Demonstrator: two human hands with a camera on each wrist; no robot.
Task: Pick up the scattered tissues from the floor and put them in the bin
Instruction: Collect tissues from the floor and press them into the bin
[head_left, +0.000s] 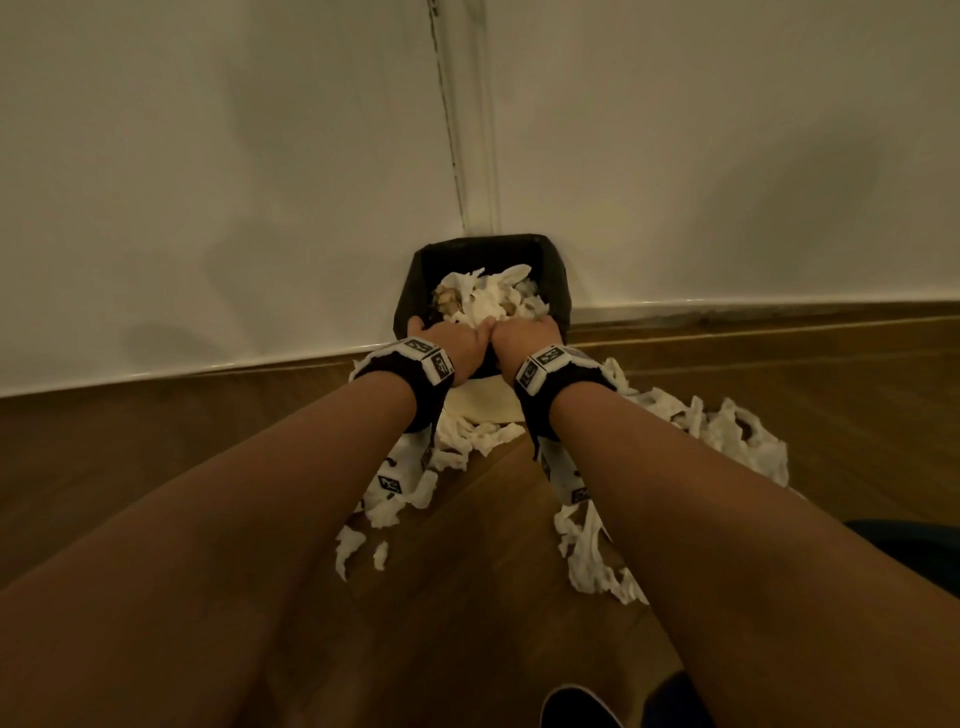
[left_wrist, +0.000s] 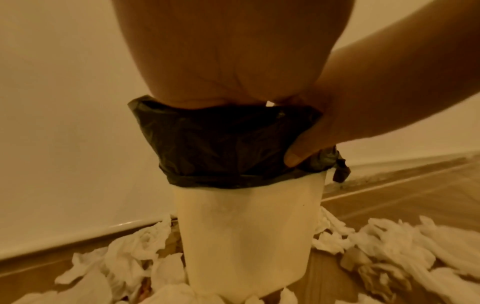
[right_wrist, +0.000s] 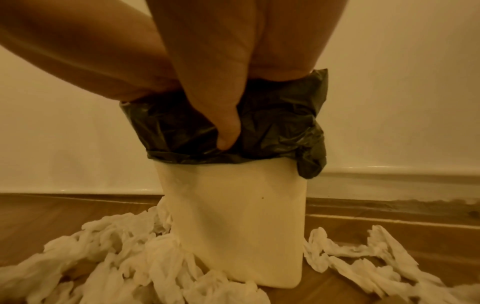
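Note:
A cream bin (head_left: 485, 402) with a black liner (head_left: 556, 291) stands in the wall corner, heaped with white tissues (head_left: 488, 301). Both hands sit side by side on its near rim. My left hand (head_left: 452, 345) curls its fingers over the rim into the bin; its palm (left_wrist: 221, 61) covers the edge. My right hand (head_left: 524, 338) grips the rim, thumb (right_wrist: 228, 133) pressed on the outside of the liner (right_wrist: 280, 127), fingers hidden inside. Scattered tissues (head_left: 727, 431) lie on the floor round the bin's foot (right_wrist: 233, 226), left (head_left: 395, 499) and right.
White walls meet behind the bin, with a skirting board (head_left: 753, 312) along a brown wooden floor (head_left: 467, 597). A dark shoe (head_left: 576, 706) shows at the bottom edge and a dark blue object (head_left: 909, 545) at the right.

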